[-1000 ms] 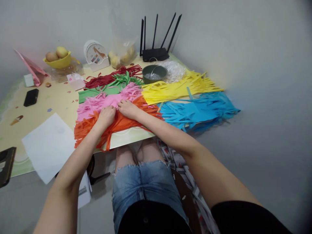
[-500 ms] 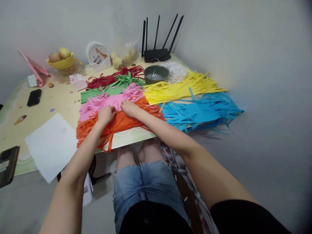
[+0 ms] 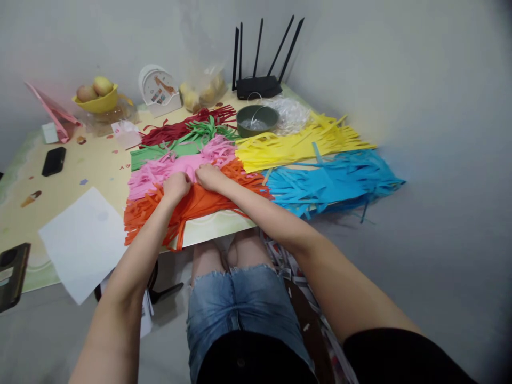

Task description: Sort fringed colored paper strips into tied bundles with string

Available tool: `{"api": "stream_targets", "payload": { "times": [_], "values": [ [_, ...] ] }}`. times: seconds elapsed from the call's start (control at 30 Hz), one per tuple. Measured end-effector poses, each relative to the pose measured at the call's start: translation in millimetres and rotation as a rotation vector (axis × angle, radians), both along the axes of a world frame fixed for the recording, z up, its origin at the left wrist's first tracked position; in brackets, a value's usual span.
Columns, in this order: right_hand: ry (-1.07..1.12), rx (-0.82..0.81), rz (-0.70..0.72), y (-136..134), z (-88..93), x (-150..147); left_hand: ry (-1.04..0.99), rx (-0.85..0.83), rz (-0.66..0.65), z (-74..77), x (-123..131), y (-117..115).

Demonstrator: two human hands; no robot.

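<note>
Fringed orange paper lies along the table's front edge, its cut strips spread to both sides. My left hand is closed at its upper edge, fingers curled down. Close beside it, my right hand is closed on the same edge, with its fingertips partly hidden. Fringed pink paper lies just beyond both hands. Behind that are fringed green paper and dark red paper. Fringed yellow paper and blue paper lie to the right.
A dark green bucket with a wire handle stands before a black router. White paper overhangs the front edge at left. Two phones, one black, one at the edge, lie left. A yellow fruit bowl stands behind.
My hands have drawn slightly closer together along the orange paper's upper edge. The view has shifted a little; the other papers lie as before.
</note>
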State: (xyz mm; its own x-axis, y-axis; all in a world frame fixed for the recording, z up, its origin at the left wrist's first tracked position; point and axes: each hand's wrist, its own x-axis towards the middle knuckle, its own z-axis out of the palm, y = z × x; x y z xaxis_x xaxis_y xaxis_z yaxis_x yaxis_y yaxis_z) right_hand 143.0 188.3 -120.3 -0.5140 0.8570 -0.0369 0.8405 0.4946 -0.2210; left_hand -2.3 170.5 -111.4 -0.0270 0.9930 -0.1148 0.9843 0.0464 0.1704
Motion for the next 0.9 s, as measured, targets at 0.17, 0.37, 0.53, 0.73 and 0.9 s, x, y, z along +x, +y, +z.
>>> {"api": "stream_targets", "payload": {
  "times": [0.17, 0.37, 0.53, 0.73, 0.9],
  "values": [
    [0.008, 0.023, 0.021, -4, 5.2, 1, -0.015, 0.041, -0.067, 0.2, -3, -1],
    [0.055, 0.145, 0.028, -19, 3.3, 4, -0.018, 0.095, -0.078, -3.4, -7, -4],
    [0.098, 0.215, 0.001, -48, 6.5, 7, 0.017, 0.191, -0.103, 0.7, -4, -17],
    [0.312, 0.058, 0.051, -79, -2.4, -12, 0.046, 0.384, -0.177, 10.7, -7, -40],
    [0.445, -0.079, -0.110, -60, -14.4, -15, -0.078, 0.691, 0.120, 14.1, -43, -50]
  ]
}}
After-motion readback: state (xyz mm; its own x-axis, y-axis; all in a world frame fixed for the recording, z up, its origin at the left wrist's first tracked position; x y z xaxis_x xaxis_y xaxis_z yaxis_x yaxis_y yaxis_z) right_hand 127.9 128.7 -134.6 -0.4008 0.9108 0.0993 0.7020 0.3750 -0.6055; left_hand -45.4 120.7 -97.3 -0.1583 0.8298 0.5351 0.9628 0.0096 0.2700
